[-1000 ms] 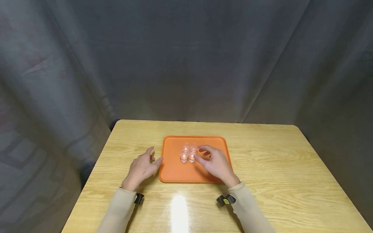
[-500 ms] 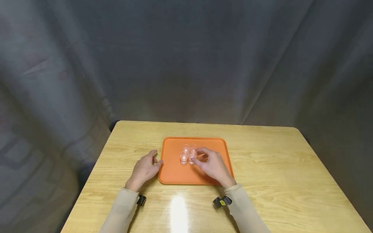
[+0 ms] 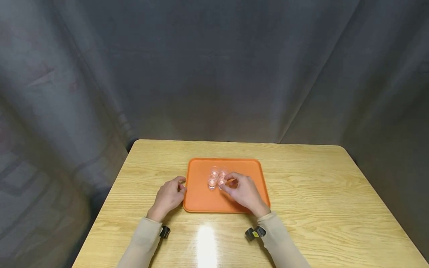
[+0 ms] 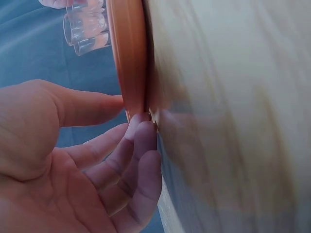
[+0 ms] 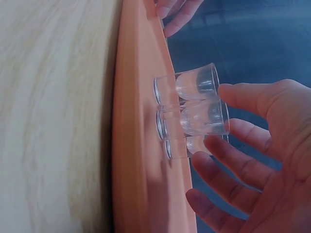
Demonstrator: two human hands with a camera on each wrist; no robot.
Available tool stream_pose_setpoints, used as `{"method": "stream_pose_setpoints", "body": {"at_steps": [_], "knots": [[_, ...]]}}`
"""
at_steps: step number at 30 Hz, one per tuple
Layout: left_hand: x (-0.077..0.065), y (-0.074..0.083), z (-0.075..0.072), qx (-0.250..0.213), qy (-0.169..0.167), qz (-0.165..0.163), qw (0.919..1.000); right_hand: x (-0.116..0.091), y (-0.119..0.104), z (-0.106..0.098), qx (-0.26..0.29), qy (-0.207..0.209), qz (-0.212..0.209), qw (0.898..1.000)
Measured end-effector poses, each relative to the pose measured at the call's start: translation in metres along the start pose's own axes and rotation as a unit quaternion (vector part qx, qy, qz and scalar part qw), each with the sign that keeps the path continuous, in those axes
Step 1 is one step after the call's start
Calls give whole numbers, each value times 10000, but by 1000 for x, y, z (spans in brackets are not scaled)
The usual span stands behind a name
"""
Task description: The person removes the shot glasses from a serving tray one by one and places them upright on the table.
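Several small clear shot glasses (image 3: pixel 212 183) stand upright in a tight cluster on an orange tray (image 3: pixel 201 199). My right hand (image 3: pixel 245 191) is at the cluster's right side. In the right wrist view, its thumb and curled fingers hold the near shot glass (image 5: pixel 201 118) by the upper part, and the glass base rests at tray level. My left hand (image 3: pixel 169 196) is at the tray's left edge. The left wrist view shows its thumb on the tray rim (image 4: pixel 130 53) and its curled fingertips at the underside, pinching the edge.
The tray lies on a light wooden table (image 3: pixel 311 193). Dark grey curtains (image 3: pixel 214 74) hang behind and on both sides. A bright light reflection shows on the wood near the front. Each wrist carries a small black camera (image 3: pixel 255 233).
My left hand has moved slightly right and its fingers have closed on the tray's edge. The right hand has moved a little left, its thumb and fingers closing in on the near right glass.
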State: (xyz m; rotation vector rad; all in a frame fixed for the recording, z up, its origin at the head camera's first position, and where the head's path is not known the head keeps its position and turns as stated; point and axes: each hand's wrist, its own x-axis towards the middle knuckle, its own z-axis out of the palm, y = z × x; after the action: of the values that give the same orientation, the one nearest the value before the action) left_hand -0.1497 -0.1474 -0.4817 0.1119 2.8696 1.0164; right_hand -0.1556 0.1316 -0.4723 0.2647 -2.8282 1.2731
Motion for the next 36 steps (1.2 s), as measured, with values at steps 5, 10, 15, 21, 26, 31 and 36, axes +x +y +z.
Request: {"method": "stream_pose_setpoints", "body": {"at_steps": [5,10,15,21,26,31,36], "knots": [[0,-2,3,7,45,16,10000,1,2,4,2,89,-121,9999],[0,-2,4,7,67,15,10000,2,3,7,-39,168,-256,9995],[0,-1,3,58,98,2,9999,2,3,7,-47,256,-296,9992],[0,-1,3,141,125,16,9998,2,4,7,54,243,-201,9995],[1,0,2,142,128,25,9998,3,6,5,148,163,-177,9996],[1,0,2,120,112,18,9999,4,7,3,63,119,-215,9997],[1,-1,2,118,94,2,9999,4,7,1,52,75,-191,9998]]}}
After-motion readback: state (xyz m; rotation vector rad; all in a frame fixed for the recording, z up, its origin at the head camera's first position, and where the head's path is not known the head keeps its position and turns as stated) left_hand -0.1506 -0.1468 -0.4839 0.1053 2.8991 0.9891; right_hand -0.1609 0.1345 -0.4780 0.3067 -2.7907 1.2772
